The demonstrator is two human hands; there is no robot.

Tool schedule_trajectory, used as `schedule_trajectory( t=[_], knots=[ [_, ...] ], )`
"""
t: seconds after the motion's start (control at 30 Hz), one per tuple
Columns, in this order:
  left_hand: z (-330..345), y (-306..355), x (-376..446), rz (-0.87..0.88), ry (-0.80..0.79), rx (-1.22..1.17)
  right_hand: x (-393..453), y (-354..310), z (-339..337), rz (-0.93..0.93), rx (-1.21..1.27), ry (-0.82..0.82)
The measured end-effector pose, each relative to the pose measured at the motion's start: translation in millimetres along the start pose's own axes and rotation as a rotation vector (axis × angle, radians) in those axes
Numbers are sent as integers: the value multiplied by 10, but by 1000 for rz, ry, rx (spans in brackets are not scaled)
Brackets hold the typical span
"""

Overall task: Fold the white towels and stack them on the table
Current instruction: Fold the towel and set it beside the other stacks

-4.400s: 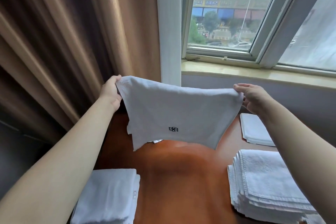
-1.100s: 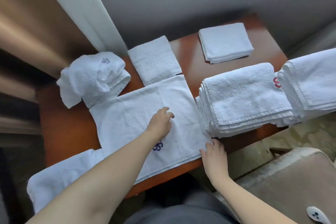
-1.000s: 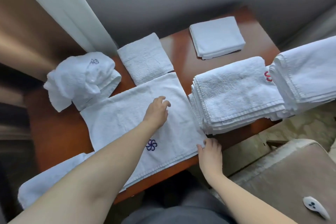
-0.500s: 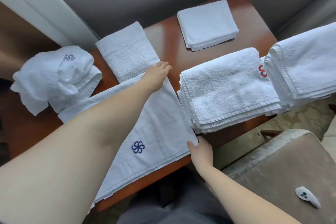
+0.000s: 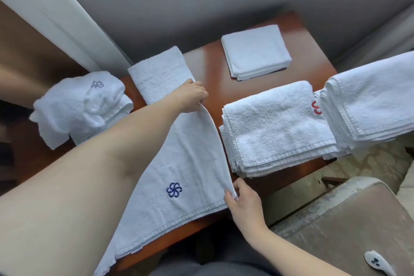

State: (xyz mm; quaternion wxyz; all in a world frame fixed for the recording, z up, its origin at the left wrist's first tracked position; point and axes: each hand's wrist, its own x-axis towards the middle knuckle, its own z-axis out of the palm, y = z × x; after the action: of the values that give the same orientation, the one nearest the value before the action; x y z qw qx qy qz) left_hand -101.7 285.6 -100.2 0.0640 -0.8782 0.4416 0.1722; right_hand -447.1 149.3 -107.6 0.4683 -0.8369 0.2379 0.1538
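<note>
A white towel with a blue emblem lies spread over the worktop's near edge. The left hand pinches its far right corner, the right hand its near right corner. A folded stack sits just beside.

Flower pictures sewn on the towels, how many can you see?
3: blue flower on the spread towel, greyish one on the crumpled towel, red one part-hidden between stacks.

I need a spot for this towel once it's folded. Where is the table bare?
Bare table lies between the small folded towel, the rolled towel and the big stack. The left end by the crumpled towel is crowded.
</note>
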Motion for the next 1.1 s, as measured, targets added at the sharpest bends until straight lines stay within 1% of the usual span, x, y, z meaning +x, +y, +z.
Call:
schedule_trajectory(
  t=[0.13,0.3,0.37,0.43,0.53,0.63,0.77,0.9,1.0,1.1],
  knots=[
    [-181,-156,-179,-45,76,-107,-95,-22,-179,-156,27,25],
    [-452,-97,-303,-151,231,-326,-115,-124,-392,-333,63,165],
    [-591,-77,-347,-159,298,-363,-126,-197,-468,-415,77,199],
    [-694,-72,-443,-144,342,-358,-151,-273,-513,-519,79,189],
    [-735,-116,-683,-113,379,-308,-192,-358,-492,-631,44,120],
    [-629,-209,-1051,-124,377,-211,-268,-452,-353,-679,0,-5],
    [-318,-325,-1702,-210,370,-166,-366,-581,-44,-740,-86,-165],
    [56,-416,-2332,-308,365,-188,-429,-648,272,-823,-282,-310],
    [339,-449,-2636,-392,357,-244,-455,-685,479,-840,-367,-392],
    [538,-435,-2793,-463,292,-289,-487,-722,681,-836,-436,-492]
  ],
)
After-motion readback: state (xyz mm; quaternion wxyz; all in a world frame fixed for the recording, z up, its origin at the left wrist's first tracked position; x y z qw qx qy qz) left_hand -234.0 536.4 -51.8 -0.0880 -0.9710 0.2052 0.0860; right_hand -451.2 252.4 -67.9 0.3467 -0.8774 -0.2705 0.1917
